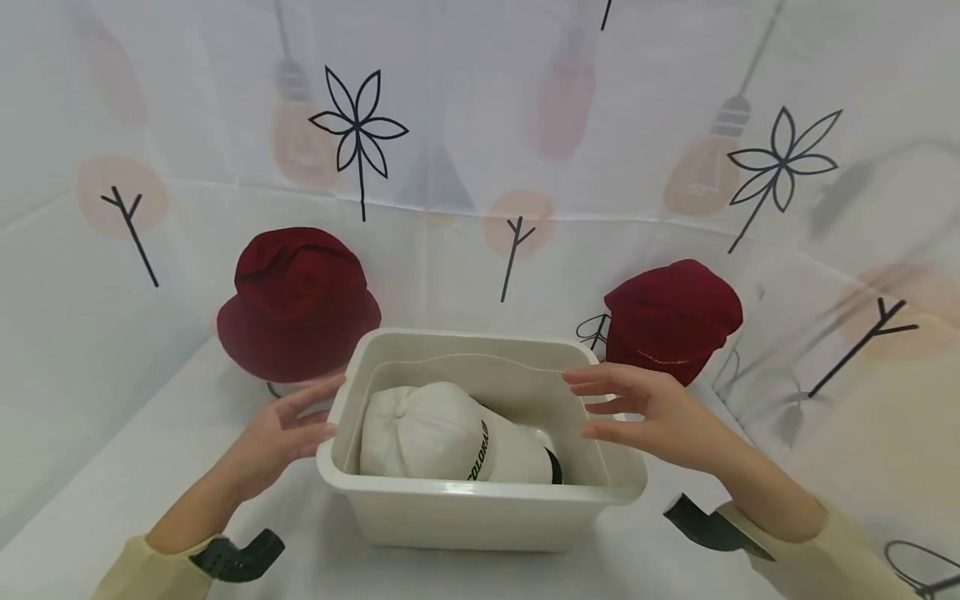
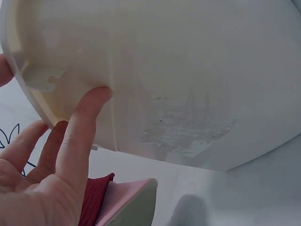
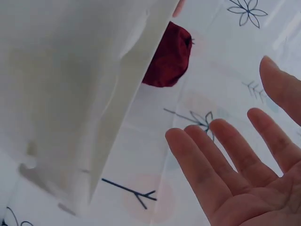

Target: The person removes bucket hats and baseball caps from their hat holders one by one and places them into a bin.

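Observation:
A white baseball cap (image 1: 420, 429) with dark lettering lies in a cream plastic bin (image 1: 480, 490), its brim toward the bin's right side. My left hand (image 1: 273, 437) is at the bin's left side, fingers extended. In the left wrist view, one fingertip (image 2: 104, 92) touches the bin's outer wall (image 2: 197, 70), and the others lie near its rim. Over the right rim is my right hand (image 1: 652, 412), fingers spread and holding nothing. The right wrist view shows that hand's palm (image 3: 263, 207) apart from the bin (image 3: 61, 94).
A dark red brimmed hat (image 1: 300, 304) stands behind the bin at left. Another dark red hat (image 1: 671, 317) is behind it at right. A white cloth (image 1: 465, 108) printed with flowers and bulbs hangs at the back. The bin stands on a white surface (image 1: 255, 550).

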`<control>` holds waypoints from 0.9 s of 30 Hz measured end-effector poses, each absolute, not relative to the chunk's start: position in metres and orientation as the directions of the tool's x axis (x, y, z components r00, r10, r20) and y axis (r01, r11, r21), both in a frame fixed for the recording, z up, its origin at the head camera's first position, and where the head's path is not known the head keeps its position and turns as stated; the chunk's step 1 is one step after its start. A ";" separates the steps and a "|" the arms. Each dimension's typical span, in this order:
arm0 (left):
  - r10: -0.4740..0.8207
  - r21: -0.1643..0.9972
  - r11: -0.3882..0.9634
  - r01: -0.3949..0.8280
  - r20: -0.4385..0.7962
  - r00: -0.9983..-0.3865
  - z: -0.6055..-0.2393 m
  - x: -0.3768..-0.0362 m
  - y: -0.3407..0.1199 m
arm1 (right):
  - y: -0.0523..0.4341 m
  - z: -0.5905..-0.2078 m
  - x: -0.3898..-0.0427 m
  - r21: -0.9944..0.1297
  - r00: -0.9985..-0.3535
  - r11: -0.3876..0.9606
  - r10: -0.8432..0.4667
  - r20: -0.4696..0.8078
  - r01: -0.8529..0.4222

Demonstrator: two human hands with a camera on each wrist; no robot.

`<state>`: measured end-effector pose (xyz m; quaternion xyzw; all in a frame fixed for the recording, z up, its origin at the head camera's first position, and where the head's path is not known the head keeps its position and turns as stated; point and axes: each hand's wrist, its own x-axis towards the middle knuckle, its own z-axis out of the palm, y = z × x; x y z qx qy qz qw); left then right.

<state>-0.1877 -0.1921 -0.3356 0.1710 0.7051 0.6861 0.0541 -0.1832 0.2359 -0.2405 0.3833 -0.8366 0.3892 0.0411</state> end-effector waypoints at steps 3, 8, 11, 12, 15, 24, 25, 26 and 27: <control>0.311 0.986 -0.001 0.164 0.156 -0.937 -0.336 -0.187 -0.192 | 0.244 -0.246 -0.179 -0.635 -0.727 0.406 -0.563 0.392 -0.657; 0.301 0.988 0.007 0.151 0.142 -0.943 -0.336 -0.186 -0.192 | 0.255 -0.258 -0.175 -0.636 -0.789 0.479 -0.471 0.395 -0.604; 0.293 0.988 0.022 0.155 0.142 -0.945 -0.335 -0.186 -0.191 | 0.261 -0.263 -0.172 -0.634 -0.797 0.487 -0.428 0.425 -0.600; 0.291 0.987 0.025 0.157 0.143 -0.946 -0.335 -0.185 -0.191 | 0.263 -0.265 -0.171 -0.631 -0.798 0.491 -0.411 0.441 -0.601; 0.287 0.986 0.033 0.166 0.149 -0.946 -0.334 -0.185 -0.191 | 0.269 -0.270 -0.170 -0.628 -0.791 0.482 -0.359 0.495 -0.611; 0.282 0.987 0.034 0.160 0.144 -0.949 -0.334 -0.186 -0.190 | 0.286 -0.291 -0.178 -0.648 -0.809 0.503 -0.218 0.545 -0.572; 0.282 0.987 0.033 0.157 0.141 -0.949 -0.334 -0.186 -0.190 | 0.288 -0.293 -0.179 -0.647 -0.809 0.508 -0.204 0.552 -0.569; 0.282 0.988 0.032 0.154 0.139 -0.949 -0.334 -0.186 -0.190 | 0.290 -0.296 -0.181 -0.646 -0.810 0.514 -0.190 0.555 -0.564; 0.282 0.988 0.029 0.152 0.137 -0.949 -0.334 -0.186 -0.190 | 0.292 -0.298 -0.182 -0.648 -0.811 0.518 -0.175 0.559 -0.558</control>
